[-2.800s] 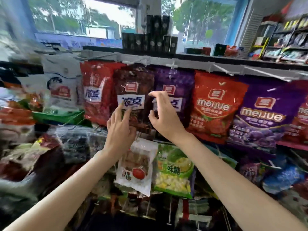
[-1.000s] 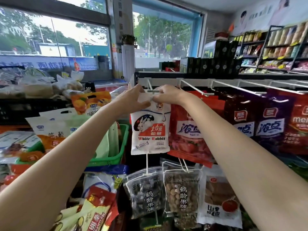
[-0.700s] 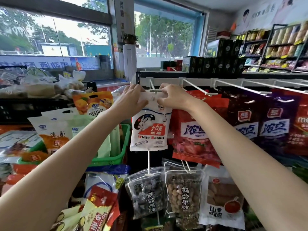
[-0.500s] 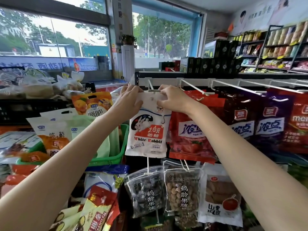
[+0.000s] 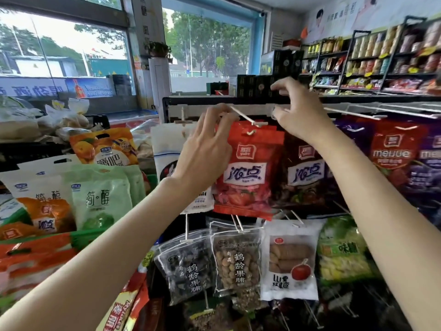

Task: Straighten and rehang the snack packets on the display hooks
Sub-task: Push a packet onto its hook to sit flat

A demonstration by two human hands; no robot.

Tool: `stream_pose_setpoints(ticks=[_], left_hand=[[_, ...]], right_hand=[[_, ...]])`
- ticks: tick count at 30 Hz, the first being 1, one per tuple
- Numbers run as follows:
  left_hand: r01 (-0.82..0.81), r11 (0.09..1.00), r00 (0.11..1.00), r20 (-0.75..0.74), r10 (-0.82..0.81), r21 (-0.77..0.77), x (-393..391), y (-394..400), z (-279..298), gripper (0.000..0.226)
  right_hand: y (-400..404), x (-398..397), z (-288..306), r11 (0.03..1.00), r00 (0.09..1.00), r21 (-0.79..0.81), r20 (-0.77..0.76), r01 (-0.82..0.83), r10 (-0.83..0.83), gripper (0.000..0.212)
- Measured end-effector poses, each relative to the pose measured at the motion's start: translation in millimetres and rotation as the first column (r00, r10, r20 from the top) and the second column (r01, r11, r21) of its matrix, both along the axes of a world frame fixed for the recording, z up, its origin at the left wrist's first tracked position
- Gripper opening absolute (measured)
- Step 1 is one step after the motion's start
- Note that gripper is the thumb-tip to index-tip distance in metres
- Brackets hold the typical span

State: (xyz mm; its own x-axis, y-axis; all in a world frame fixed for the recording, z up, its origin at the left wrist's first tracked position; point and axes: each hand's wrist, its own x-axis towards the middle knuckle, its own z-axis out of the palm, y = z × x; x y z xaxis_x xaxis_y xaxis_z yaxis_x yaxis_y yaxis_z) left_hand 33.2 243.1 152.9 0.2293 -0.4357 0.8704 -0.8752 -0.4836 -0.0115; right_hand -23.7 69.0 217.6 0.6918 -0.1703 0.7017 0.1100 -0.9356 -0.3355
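Just above the red packet (image 5: 245,168), both hands are up at the white display hook (image 5: 243,115). The left hand (image 5: 205,149) has its fingers loosely spread, fingertips at the hook's rod near the packet's top edge, gripping nothing I can make out. The right hand (image 5: 296,113) hovers to the other side of the hook tip, thumb and forefinger curled with a gap between them, holding nothing visible. The red packet hangs from the hook between the two hands. Behind the left hand hangs the white packet (image 5: 171,149), partly hidden; below the right wrist, a dark brown packet (image 5: 305,173).
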Motion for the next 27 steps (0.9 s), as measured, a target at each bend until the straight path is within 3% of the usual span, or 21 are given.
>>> stream_pose_setpoints(ticks=[2,4,8,12,16,21,27], left_hand=[[-0.158,0.967,0.982,-0.069,0.174,0.198,2.8,-11.0,4.7,0.041],[-0.309,0.879,0.935,-0.054,0.351,0.363,10.8,-23.7,10.0,0.038],[-0.38,0.784,0.845,-0.16,0.51,0.49,33.0,-41.7,23.6,0.034],[-0.401,0.768,0.802,-0.214,0.558,0.499,41.1,-47.6,20.8,0.034],[-0.334,0.894,0.84,-0.336,0.426,0.299,43.2,-47.7,16.4,0.034],[-0.297,0.918,0.88,-0.297,0.37,0.263,42.1,-37.8,12.6,0.025],[-0.28,0.93,0.915,-0.229,0.334,0.236,33.1,-31.7,9.6,0.025]], right_hand=[[-14.5,11.8,-2.9,0.995,0.951,-0.076,-0.308,-0.061,0.035,0.04],[-23.7,28.5,-8.0,0.977,0.855,-0.164,-0.518,-0.135,0.031,0.041],[-32.4,57.8,-3.7,0.949,0.757,-0.233,-0.653,-0.213,0.01,0.039],[-33.0,81.3,-1.3,0.954,0.707,-0.157,-0.703,-0.257,0.075,0.024],[-38.6,99.1,-3.9,0.943,0.732,-0.141,-0.668,-0.302,0.134,0.023],[-35.0,87.6,-16.8,0.893,0.791,-0.276,-0.597,-0.356,0.131,0.009],[-33.2,54.1,-18.5,0.902,0.834,-0.244,-0.518,-0.355,0.188,0.024]])
